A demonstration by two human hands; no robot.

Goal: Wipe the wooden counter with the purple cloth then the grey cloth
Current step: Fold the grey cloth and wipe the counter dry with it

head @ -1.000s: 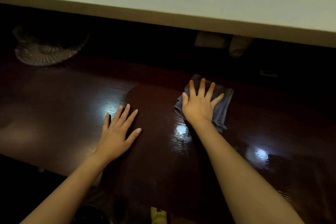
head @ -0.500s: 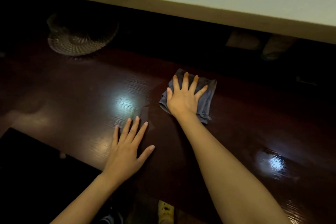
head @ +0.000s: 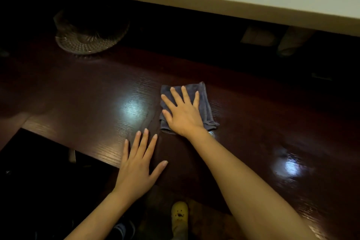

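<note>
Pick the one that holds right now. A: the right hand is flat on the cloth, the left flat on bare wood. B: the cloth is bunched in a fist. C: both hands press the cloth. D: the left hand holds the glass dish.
A: the right hand lies spread on the cloth; the left hand rests on the bare counter.

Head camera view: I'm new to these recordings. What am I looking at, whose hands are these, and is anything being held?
There is no machine here. A camera worn on a person's head looks down at their two bare hands. The right hand lies flat, fingers spread, on a folded grey cloth pressed against the glossy dark wooden counter. The left hand rests flat on the bare wood, holding nothing. A patterned glass dish sits far left. Nothing is gripped; the cloth is only pressed down.
</note>
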